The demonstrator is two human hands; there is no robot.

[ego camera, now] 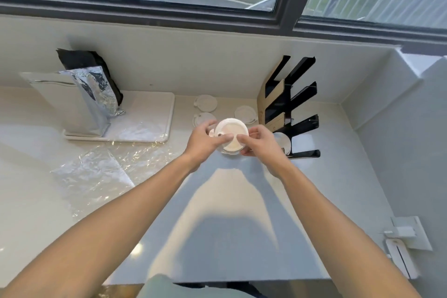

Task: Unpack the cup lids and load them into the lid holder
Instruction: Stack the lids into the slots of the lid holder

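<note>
A white cup lid, or a small stack of them [231, 133], is held above the counter between both hands. My left hand [204, 138] grips its left rim, thumb across the top. My right hand [260, 144] pinches the right rim. Three loose white lids lie on the counter behind: the first lid [205, 103], the second lid [202, 117] and the third lid [244, 113]. The black lid holder [290, 109] with several slanted slots stands to the right; a lid [282, 142] sits in its nearest slot.
Crumpled clear plastic wrap [96, 164] lies on the counter to the left. A white tray [145, 126] carries a silver foil bag [72, 101] and a black bag [84, 60]. The wall and window sill run behind; a white fitting [406, 237] sits at the right wall.
</note>
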